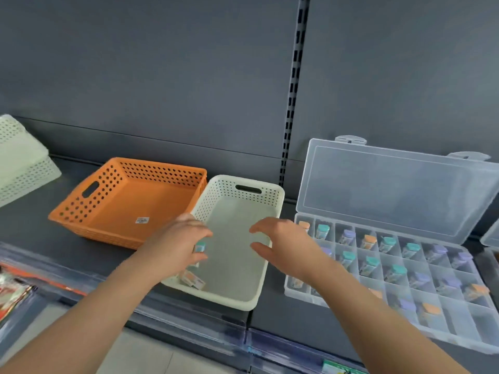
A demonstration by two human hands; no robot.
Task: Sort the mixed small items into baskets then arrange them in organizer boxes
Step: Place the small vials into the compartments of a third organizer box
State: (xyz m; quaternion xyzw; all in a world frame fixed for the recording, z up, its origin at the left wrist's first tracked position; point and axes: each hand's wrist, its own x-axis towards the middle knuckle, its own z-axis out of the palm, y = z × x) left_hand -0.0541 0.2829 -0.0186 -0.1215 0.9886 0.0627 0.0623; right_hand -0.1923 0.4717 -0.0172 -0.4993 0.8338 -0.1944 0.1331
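A white perforated basket (272,201) stands on the dark shelf, with an orange perforated basket (127,201) to its left. My left hand (175,244) reaches into the white basket's left side and pinches a small teal-capped item (200,247). A couple of small orange-labelled items (192,279) lie in that basket's near left corner. My right hand (280,247) hovers over the basket's right rim, fingers spread and holding nothing. To the right lies a clear organizer box (459,317) with its lid up, its compartments holding several teal-, purple- and orange-capped items.
A pale green basket (21,163) leans at the far left of the shelf. A slotted upright (293,90) runs down the grey back panel. Another clear box edge (490,236) shows at the far right. Packaged goods (10,290) sit at the lower left.
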